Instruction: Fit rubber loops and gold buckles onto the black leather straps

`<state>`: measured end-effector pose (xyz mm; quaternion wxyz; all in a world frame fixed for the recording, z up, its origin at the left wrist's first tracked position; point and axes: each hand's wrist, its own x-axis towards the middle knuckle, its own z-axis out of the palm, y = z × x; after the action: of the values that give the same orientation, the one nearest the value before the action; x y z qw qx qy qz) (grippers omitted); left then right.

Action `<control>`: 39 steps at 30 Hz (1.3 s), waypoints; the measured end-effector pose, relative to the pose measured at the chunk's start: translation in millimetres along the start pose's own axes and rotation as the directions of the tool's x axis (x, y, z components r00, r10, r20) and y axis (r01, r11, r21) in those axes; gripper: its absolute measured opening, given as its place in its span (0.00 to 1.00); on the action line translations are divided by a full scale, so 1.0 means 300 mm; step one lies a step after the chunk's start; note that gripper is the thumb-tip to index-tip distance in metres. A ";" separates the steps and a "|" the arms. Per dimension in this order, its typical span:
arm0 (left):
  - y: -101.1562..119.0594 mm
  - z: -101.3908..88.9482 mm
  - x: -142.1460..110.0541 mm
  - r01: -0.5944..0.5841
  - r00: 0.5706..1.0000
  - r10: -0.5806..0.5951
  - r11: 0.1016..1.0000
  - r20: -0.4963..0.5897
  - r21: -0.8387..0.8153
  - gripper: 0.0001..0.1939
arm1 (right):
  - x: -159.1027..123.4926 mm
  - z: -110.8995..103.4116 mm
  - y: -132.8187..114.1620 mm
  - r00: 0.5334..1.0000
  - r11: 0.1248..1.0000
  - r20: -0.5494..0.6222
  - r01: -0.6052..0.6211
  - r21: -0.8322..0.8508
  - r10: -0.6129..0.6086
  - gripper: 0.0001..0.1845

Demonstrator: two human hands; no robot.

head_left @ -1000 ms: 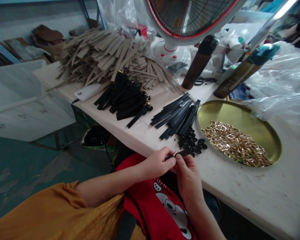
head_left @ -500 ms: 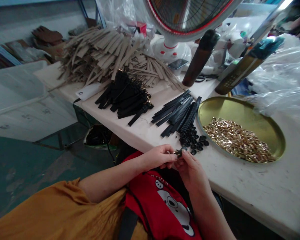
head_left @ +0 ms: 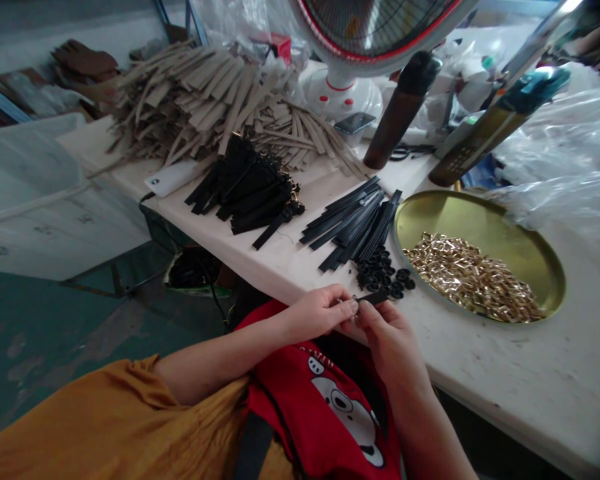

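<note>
Over the table's front edge, my left hand (head_left: 330,310) and my right hand (head_left: 386,333) meet at the fingertips. My right fingers pinch a short black strap (head_left: 376,297) whose free end points right. A small shiny metal piece sits at the strap's left end, held between my left thumb and fingers; its exact shape is too small to make out. Just beyond my hands lies a cluster of small black rings (head_left: 380,270). Flat black strips (head_left: 353,227) are fanned out behind the rings. To the left is a pile of black straps with gold-coloured metal ends (head_left: 253,183).
A gold round tray (head_left: 550,267) of small gold metal pieces (head_left: 475,277) stands right. Grey-beige strips (head_left: 190,100) are heaped at the back left. A fan (head_left: 340,93), two tilted cylinders and clear plastic bags (head_left: 580,140) line the back. A white bin (head_left: 45,220) stands left.
The black strap between my fingers has turned and now shows more of its length to the right. My right hand has shifted slightly right. The view has moved a little.
</note>
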<state>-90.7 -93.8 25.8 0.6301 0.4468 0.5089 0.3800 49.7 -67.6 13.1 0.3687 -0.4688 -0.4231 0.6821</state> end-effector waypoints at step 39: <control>-0.008 0.017 -0.012 0.003 1.000 -0.003 1.000 0.005 0.002 0.10 | -0.018 -0.035 -0.003 0.902 0.710 0.044 0.368 -0.600 -0.430 0.09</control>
<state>-86.5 -98.7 24.9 0.6315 0.4476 0.5082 0.3776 61.3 -69.6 13.6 0.3617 -0.4907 -0.6876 0.3944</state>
